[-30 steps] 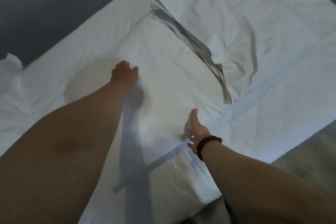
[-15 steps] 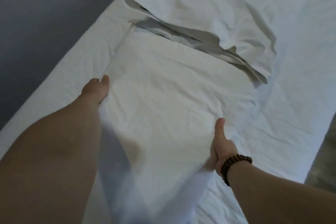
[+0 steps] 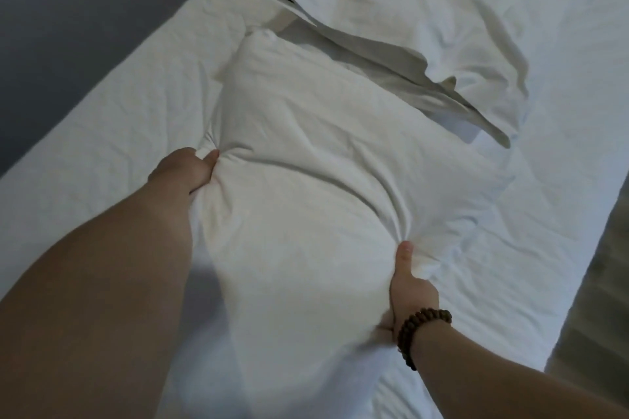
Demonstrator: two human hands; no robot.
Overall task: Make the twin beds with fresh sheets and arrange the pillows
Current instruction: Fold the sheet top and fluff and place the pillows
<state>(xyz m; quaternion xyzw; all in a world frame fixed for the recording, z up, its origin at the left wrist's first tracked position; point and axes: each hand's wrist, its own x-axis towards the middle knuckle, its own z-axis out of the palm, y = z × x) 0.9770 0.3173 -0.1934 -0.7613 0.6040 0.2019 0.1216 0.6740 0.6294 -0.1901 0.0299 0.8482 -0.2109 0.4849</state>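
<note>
A white pillow [image 3: 306, 160] lies lengthwise on the bed [image 3: 119, 126], which is covered with a white sheet. My left hand [image 3: 185, 173] grips the pillow's left edge, bunching the fabric. My right hand [image 3: 408, 286], a bead bracelet on its wrist, grips the right edge with the thumb on top. The pillow's far end sits in the gaping mouth of a loose white pillowcase [image 3: 391, 20], which lies crumpled beyond it.
A grey wall [image 3: 68, 10] runs along the bed's left side. Wooden floor [image 3: 606, 282] shows past the bed's right edge. Bare sheet lies to the right of the pillow.
My hands went from resting on the flat pillow to gripping its two side edges. The pillow is now bunched and plump, with its far end toward the pillowcase opening.
</note>
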